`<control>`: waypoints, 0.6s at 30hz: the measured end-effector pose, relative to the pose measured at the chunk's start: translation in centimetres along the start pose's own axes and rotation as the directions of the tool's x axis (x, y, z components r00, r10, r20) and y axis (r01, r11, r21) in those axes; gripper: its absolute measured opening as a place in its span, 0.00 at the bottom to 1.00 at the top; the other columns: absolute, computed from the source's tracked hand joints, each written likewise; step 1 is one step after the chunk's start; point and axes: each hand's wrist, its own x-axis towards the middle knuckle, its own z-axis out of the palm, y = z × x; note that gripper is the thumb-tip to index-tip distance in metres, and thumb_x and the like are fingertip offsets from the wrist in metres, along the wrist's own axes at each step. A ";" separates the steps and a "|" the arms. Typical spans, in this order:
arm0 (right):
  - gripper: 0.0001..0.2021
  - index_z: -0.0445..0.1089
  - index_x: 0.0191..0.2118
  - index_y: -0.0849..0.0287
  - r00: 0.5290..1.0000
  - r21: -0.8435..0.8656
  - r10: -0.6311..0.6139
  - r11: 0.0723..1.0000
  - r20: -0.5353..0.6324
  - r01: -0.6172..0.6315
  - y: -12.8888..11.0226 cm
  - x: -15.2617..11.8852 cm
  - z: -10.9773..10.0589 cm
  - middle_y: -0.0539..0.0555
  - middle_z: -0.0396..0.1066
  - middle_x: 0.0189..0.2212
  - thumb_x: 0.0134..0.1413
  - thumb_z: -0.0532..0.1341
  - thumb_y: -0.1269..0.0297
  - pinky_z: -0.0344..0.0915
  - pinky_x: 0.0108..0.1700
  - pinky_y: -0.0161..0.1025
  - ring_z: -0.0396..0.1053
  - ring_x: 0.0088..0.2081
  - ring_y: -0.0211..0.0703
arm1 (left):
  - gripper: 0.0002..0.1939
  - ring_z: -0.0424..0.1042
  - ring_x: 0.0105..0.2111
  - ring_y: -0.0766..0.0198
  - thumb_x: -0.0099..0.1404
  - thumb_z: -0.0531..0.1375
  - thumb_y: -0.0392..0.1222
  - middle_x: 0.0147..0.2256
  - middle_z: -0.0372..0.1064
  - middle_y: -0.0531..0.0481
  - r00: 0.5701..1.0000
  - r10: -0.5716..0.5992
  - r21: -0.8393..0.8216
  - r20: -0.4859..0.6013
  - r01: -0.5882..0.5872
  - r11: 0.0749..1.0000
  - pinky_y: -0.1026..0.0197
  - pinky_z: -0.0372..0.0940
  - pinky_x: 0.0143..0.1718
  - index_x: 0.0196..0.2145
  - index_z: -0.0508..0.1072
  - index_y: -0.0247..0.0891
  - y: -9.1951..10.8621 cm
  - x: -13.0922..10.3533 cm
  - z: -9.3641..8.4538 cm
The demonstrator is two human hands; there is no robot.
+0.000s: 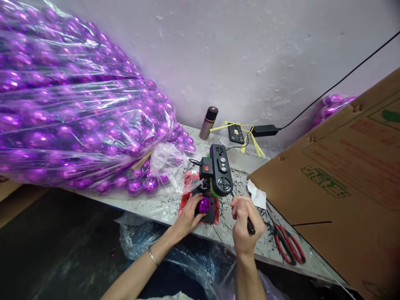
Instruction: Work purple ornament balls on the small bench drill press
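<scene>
My left hand has its fingers closed around a shiny purple ball on the dark base of a small bench drill press. The machine's black head stands over the ball, with a red switch on its side box. To its right, my right hand is wrapped round the black-ended lever of the machine. Red plastic shows under the base. My fingers and the head hide where the ball meets the tool.
A huge clear bag of purple balls fills the left. Behind stand a spray can and a black power adapter with a cable. On the right are a cardboard box, red-handled pliers and a white scrap. Dark shavings litter the table.
</scene>
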 end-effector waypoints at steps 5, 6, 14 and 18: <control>0.14 0.61 0.25 0.57 0.999 0.012 -0.033 0.999 0.031 0.033 0.7 -1.1 0.1 0.50 0.63 0.25 0.63 0.52 0.75 0.57 0.30 0.38 0.63 0.28 0.39 | 0.33 0.60 0.62 0.45 0.63 0.62 0.54 0.61 0.60 0.34 0.997 0.073 0.058 0.026 -0.074 0.996 0.39 0.58 0.62 0.60 0.60 0.38 0.8 -1.5 -3.6; 0.14 0.61 0.25 0.57 0.999 0.013 -0.034 0.999 0.024 0.034 0.9 -1.4 0.1 0.50 0.63 0.25 0.63 0.52 0.75 0.57 0.30 0.39 0.64 0.28 0.39 | 0.24 0.61 0.62 0.48 0.67 0.58 0.51 0.61 0.60 0.35 1.000 0.016 0.072 -0.007 -0.015 0.997 0.42 0.60 0.61 0.57 0.64 0.38 0.6 -0.5 -4.3; 0.14 0.60 0.25 0.57 0.998 0.009 -0.052 0.999 0.039 0.051 1.0 -1.6 0.1 0.50 0.63 0.27 0.62 0.51 0.76 0.58 0.31 0.38 0.63 0.30 0.39 | 0.18 0.69 0.52 0.54 0.68 0.59 0.46 0.53 0.66 0.42 0.921 -0.332 0.134 -0.204 0.362 0.922 0.44 0.66 0.52 0.53 0.68 0.35 -5.9 14.3 -7.5; 0.13 0.61 0.27 0.57 0.996 0.014 -0.062 0.998 0.062 0.061 1.1 -1.7 0.0 0.50 0.63 0.27 0.61 0.51 0.77 0.58 0.30 0.38 0.63 0.30 0.39 | 0.19 0.70 0.47 0.56 0.69 0.59 0.47 0.51 0.66 0.43 0.891 -0.409 0.049 -0.196 0.425 0.904 0.49 0.70 0.48 0.53 0.67 0.35 -7.9 16.8 -7.9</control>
